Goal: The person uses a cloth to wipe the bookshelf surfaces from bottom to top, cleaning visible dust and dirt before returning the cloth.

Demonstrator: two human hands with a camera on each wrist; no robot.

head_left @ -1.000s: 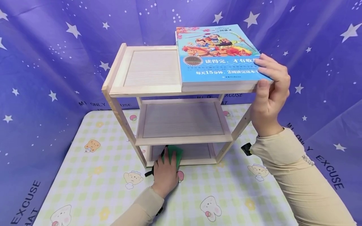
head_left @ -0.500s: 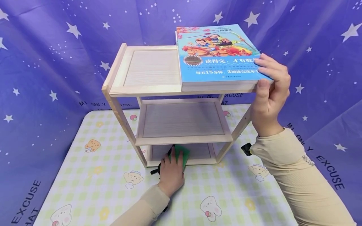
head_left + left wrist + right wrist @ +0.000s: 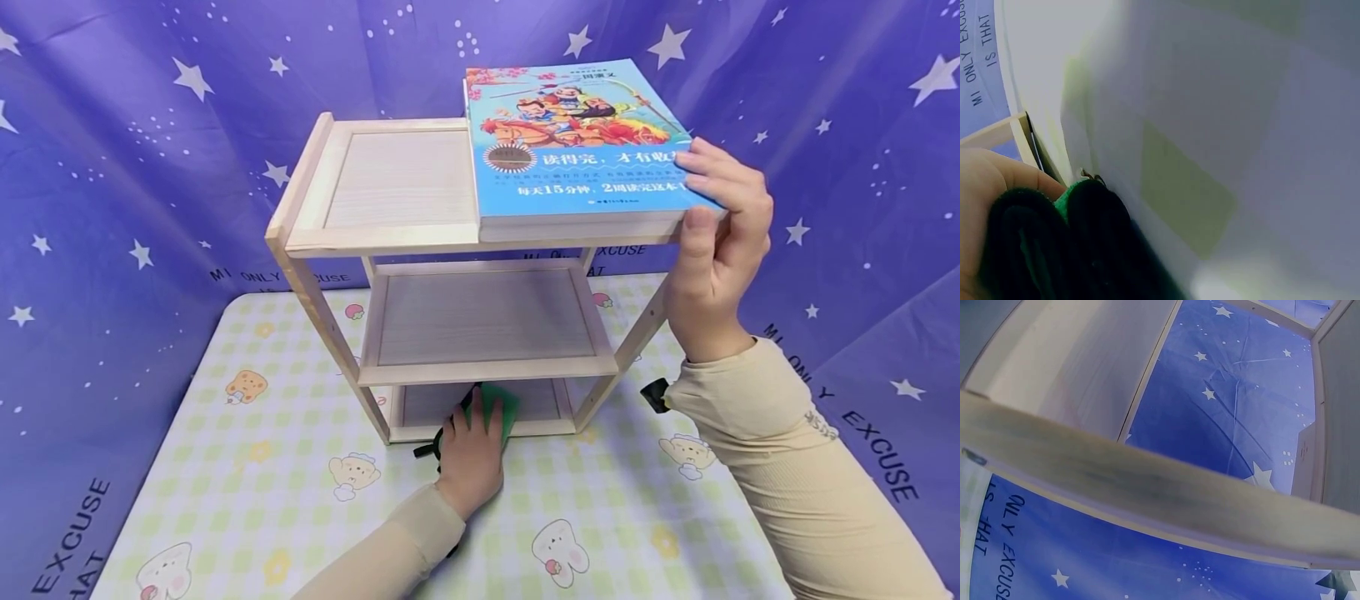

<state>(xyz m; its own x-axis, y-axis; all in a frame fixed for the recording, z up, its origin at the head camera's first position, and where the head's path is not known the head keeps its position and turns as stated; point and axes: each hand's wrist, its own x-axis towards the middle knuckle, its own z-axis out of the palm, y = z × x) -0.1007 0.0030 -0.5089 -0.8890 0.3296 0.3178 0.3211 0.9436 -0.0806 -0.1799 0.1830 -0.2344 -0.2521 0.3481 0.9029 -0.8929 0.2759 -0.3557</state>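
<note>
Nearest, the counter (image 3: 622, 533), checked and printed with cartoon animals, stretched out below the left hand (image 3: 472, 458). That hand reached to the foot of a three-tier wooden rack (image 3: 318, 308), its fingers extended and slightly spread over a green cloth (image 3: 510, 408), seemingly so that flat fingers could press it evenly against the wood. The cloth lay beneath those fingers, across the front rim of the bottom shelf (image 3: 551, 404), part of it showing just right of them. The left wrist view also showed black folds (image 3: 1104, 237) close by the hand; whether they were strap or fabric I could not tell.

Above the left hand, the middle shelf (image 3: 487, 317) showed its framed panel. The right hand (image 3: 723, 242) was curled round the right end of the top shelf (image 3: 401, 179), fingers over a corner of a blue paperback book (image 3: 577, 142), thumb at the front edge, probably steadying the rack and book together. The book lay flat, cover up, on the shelf's right part, left of that hand. Beyond both hands hung a purple star-printed curtain (image 3: 247, 50).
</note>
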